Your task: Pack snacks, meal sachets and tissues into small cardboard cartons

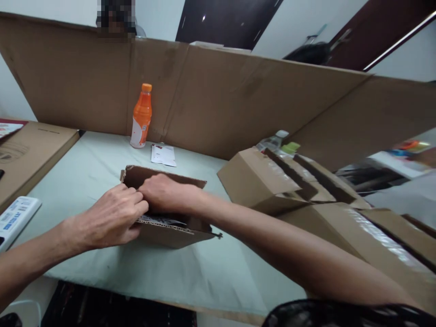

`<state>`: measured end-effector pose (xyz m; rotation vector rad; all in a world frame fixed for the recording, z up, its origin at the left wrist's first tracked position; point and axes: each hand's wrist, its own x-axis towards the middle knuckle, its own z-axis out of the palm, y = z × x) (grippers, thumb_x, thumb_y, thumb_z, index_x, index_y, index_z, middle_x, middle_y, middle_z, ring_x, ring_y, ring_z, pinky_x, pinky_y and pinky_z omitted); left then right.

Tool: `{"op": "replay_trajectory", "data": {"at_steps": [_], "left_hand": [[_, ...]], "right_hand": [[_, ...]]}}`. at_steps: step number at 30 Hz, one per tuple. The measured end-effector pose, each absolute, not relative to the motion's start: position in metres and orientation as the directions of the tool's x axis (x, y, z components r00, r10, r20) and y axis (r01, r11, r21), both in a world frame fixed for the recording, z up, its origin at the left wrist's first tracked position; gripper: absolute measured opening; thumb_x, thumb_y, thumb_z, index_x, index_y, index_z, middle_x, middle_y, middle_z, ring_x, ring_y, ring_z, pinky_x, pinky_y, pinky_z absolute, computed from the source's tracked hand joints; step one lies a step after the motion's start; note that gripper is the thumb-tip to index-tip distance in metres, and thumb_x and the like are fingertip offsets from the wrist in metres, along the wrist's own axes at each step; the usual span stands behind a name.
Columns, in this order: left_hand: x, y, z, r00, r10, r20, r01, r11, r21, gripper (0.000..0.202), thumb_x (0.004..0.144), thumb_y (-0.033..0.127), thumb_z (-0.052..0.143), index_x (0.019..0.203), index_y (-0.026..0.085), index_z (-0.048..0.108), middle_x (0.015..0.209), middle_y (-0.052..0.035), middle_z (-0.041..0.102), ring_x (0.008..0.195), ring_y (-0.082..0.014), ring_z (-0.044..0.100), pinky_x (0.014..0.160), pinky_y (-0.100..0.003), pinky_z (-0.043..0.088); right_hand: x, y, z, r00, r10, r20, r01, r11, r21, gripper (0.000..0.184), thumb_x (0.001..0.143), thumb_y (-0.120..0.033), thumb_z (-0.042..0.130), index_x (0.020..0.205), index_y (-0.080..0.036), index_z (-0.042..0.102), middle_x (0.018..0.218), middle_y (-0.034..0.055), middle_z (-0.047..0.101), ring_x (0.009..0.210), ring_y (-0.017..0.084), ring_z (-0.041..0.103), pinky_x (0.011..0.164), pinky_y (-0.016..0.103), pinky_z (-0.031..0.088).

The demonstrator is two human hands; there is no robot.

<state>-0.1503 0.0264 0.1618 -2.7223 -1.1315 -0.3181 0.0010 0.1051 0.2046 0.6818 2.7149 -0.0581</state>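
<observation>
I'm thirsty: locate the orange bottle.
In the head view, the orange bottle stands left of centre, just left of the white card, before the cardboard partition.

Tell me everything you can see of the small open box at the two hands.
The box looks like plain brown corrugated cardboard, with fluting visible along its near rim. It sits on the pale green cloth, open at the top, its interior shadowed. A printed piece shows just inside the near wall. The left hand is curled at the left end of the rim; the right hand is at the opening, its forearm crossing above and hiding part of the inside.
</observation>
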Motion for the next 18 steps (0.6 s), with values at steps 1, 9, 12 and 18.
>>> {"op": "replay_trajectory", "data": {"at_steps": [1,9,12,18], "left_hand": [[-0.151,0.025,0.162,0.665,0.686,0.297,0.731,-0.678,-0.072,0.010,0.074,0.016,0.071,0.079,0.017,0.062,0.082,-0.0068,0.068,0.075,-0.0244,0.061,0.068,-0.037,0.044],[-0.152,0.026,0.163,0.685,0.710,0.163,0.709,-0.701,0.074,0.014,0.077,0.017,0.075,0.083,0.019,0.062,0.080,-0.0033,0.066,0.077,-0.0262,0.059,0.072,-0.040,0.045],[-0.151,0.028,0.164,0.711,0.688,0.144,0.676,-0.725,0.132,0.018,0.077,0.019,0.078,0.077,0.021,0.061,0.075,-0.0017,0.065,0.073,-0.0246,0.057,0.071,-0.040,0.044],[-0.147,0.028,0.165,0.720,0.684,0.115,0.663,-0.727,0.180,0.006,0.087,0.019,0.069,0.093,0.022,0.068,0.084,-0.0023,0.073,0.078,-0.0228,0.060,0.085,-0.040,0.046]], "right_hand": [[0.005,0.108,0.200,-0.851,0.397,-0.345,0.444,0.893,-0.068,0.016,0.091,-0.009,0.060,0.087,-0.015,0.074,0.087,0.0094,0.078,0.075,0.019,0.067,0.064,0.029,0.043],[0.094,0.186,0.200,-0.572,0.798,0.189,0.580,0.556,-0.596,0.026,0.096,-0.033,0.055,0.104,-0.017,0.075,0.092,0.0055,0.078,0.079,0.018,0.072,0.073,0.029,0.055],[0.087,0.245,0.154,-0.348,0.934,0.083,0.820,0.347,-0.455,0.020,0.090,-0.026,0.065,0.104,-0.019,0.077,0.109,0.0082,0.079,0.102,0.023,0.073,0.091,0.032,0.054],[0.052,0.342,0.054,-0.013,0.994,-0.113,0.931,-0.029,-0.363,0.058,0.090,-0.048,0.071,0.128,-0.005,0.069,0.134,0.0304,0.066,0.129,0.042,0.061,0.107,0.053,0.046]]}}
